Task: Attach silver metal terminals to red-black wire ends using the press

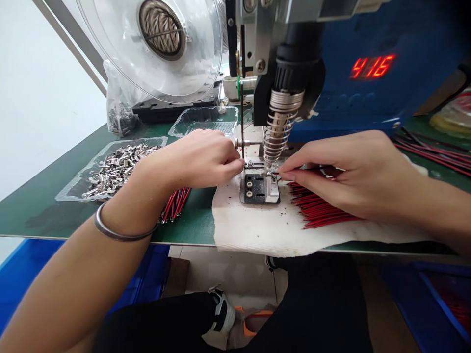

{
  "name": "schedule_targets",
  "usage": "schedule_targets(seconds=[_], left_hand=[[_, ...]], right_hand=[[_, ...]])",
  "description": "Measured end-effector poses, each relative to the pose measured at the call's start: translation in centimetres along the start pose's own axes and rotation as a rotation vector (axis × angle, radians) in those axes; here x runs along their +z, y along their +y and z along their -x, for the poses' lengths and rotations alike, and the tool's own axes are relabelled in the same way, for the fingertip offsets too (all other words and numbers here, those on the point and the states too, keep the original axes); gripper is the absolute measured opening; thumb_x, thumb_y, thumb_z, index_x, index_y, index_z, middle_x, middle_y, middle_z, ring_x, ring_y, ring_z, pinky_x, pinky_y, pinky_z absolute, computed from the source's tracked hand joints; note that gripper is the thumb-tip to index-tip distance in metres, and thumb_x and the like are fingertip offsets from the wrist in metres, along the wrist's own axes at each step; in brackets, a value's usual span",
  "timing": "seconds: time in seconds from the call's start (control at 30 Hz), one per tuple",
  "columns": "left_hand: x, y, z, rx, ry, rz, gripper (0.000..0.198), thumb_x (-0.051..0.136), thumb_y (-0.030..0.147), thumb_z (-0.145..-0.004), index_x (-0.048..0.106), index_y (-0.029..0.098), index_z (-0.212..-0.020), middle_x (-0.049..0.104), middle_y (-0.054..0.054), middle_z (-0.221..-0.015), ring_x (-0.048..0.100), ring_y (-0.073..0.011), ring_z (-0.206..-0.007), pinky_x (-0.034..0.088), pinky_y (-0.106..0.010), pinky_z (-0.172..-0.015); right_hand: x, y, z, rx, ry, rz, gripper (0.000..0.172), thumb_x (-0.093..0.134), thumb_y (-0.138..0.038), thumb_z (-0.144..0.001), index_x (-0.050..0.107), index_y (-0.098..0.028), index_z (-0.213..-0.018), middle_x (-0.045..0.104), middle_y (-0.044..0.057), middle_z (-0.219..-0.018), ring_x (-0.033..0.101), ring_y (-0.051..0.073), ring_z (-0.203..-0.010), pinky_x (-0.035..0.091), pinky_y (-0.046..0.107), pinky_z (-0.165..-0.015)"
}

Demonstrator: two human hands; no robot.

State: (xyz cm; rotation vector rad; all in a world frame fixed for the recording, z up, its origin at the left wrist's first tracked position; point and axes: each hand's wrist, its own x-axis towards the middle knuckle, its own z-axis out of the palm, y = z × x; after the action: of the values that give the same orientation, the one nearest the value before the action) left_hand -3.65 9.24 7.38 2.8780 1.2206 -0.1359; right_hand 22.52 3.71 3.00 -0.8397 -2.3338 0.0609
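My right hand [353, 171] pinches a thin wire [329, 170] between thumb and fingers. The wire's end is at a small metal block [271, 191] on a black base plate [253, 184], right below the spring-wrapped soldering tip [279, 127]. A small metal piece lies on the block under the tip. Just left of it, my left hand [200, 159] is closed, thumb against curled fingers; whatever it may hold is hidden. A bundle of red and black wires [320, 206] lies on a white cloth [253, 230] under my right hand.
A clear tray [69, 191] of small metal terminals [117, 164] stands left on the green table [198, 220]. More red wires [176, 205] lie under my left wrist. Behind are another clear tray [206, 115], a large clear reel [110, 29] and a blue machine [368, 103] showing 416.
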Motion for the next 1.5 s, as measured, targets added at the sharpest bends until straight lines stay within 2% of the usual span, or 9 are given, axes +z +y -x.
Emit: schedule_targets(seconds=[0.17,0.37,0.57,0.73,0.9,1.1,1.23,1.4,1.5], left_hand=[[0.1,-0.2,-0.1,-0.001,-0.008,0.009,0.042,0.051,0.037,-0.097,0.032,0.025,-0.061,0.038,-0.001,-0.057,0.034,-0.0193,-0.059,0.03,-0.04,-0.069],[0.2,-0.3,0.0,-0.016,-0.015,0.031,0.041,0.051,0.039,-0.096,0.035,0.025,-0.061,0.042,-0.002,-0.059,0.035,-0.0193,-0.061,0.029,-0.04,-0.071],[0.1,-0.1,0.0,-0.013,-0.007,0.026,0.041,0.053,0.038,-0.096,0.036,0.026,-0.06,0.041,-0.001,-0.058,0.037,-0.0197,-0.061,0.03,-0.039,-0.07],[0.1,-0.1,-0.1,-0.02,-0.016,0.021,0.042,0.052,0.038,-0.097,0.034,0.025,-0.06,0.04,-0.001,-0.057,0.035,-0.019,-0.06,0.03,-0.04,-0.07],[0.2,0.0,-0.1,-0.036,-0.022,-0.015,0.041,0.046,0.038,-0.098,0.035,0.024,-0.061,0.037,-0.001,-0.058,0.033,-0.0182,-0.059,0.029,-0.039,-0.069],[0.3,0.1,-0.2,-0.035,-0.023,-0.017,0.04,0.045,0.041,-0.096,0.035,0.024,-0.061,0.038,-0.001,-0.059,0.033,-0.0178,-0.059,0.03,-0.039,-0.069],[0.4,0.1,-0.1,-0.033,-0.019,-0.015,0.041,0.045,0.041,-0.097,0.036,0.024,-0.062,0.041,-0.002,-0.06,0.035,-0.0177,-0.06,0.03,-0.039,-0.07],[0.4,-0.1,-0.1,-0.028,-0.02,-0.013,0.04,0.045,0.042,-0.097,0.038,0.024,-0.062,0.042,-0.002,-0.061,0.035,-0.0178,-0.061,0.03,-0.04,-0.071],[0.4,-0.1,-0.1,-0.033,-0.024,-0.008,0.041,0.045,0.043,-0.097,0.037,0.024,-0.062,0.039,-0.002,-0.06,0.033,-0.0176,-0.06,0.029,-0.04,-0.07]], right_hand=[[0.1,-0.2,0.1,-0.016,0.025,0.015,0.024,0.067,-0.021,-0.105,0.087,-0.033,-0.098,0.09,-0.003,-0.101,0.083,0.021,-0.079,0.066,0.035,-0.079],[-0.1,-0.2,0.1,-0.058,0.088,0.075,0.021,0.07,-0.019,-0.108,0.088,-0.027,-0.099,0.091,0.0,-0.101,0.085,0.019,-0.084,0.064,0.03,-0.078],[-0.3,-0.5,0.2,-0.106,0.098,0.063,0.02,0.072,-0.02,-0.108,0.088,-0.028,-0.1,0.091,-0.002,-0.101,0.085,0.019,-0.082,0.065,0.031,-0.076],[-0.3,-0.7,0.2,-0.157,0.095,0.054,0.017,0.073,-0.016,-0.108,0.088,-0.022,-0.102,0.09,0.002,-0.099,0.085,0.016,-0.081,0.062,0.026,-0.073],[-0.1,-0.3,0.3,-0.223,0.102,0.037,0.014,0.075,-0.016,-0.109,0.085,-0.021,-0.101,0.089,0.002,-0.096,0.084,0.015,-0.08,0.063,0.025,-0.071],[-0.3,-0.4,0.5,-0.305,0.033,-0.026,0.015,0.072,-0.015,-0.111,0.084,-0.022,-0.105,0.088,0.002,-0.096,0.083,0.015,-0.082,0.065,0.025,-0.077],[-0.5,-0.8,0.6,-0.337,-0.03,0.011,0.02,0.066,-0.023,-0.116,0.082,-0.021,-0.103,0.086,0.002,-0.089,0.08,0.016,-0.076,0.06,0.028,-0.068],[-1.0,-1.3,0.8,-0.345,-0.006,0.001,0.019,0.068,-0.027,-0.116,0.08,-0.021,-0.103,0.082,0.0,-0.08,0.075,0.014,-0.07,0.057,0.027,-0.069],[-1.1,-1.4,0.9,-0.354,-0.019,0.013,0.024,0.067,-0.028,-0.117,0.077,-0.023,-0.096,0.08,-0.001,-0.078,0.073,0.014,-0.067,0.057,0.028,-0.068]])
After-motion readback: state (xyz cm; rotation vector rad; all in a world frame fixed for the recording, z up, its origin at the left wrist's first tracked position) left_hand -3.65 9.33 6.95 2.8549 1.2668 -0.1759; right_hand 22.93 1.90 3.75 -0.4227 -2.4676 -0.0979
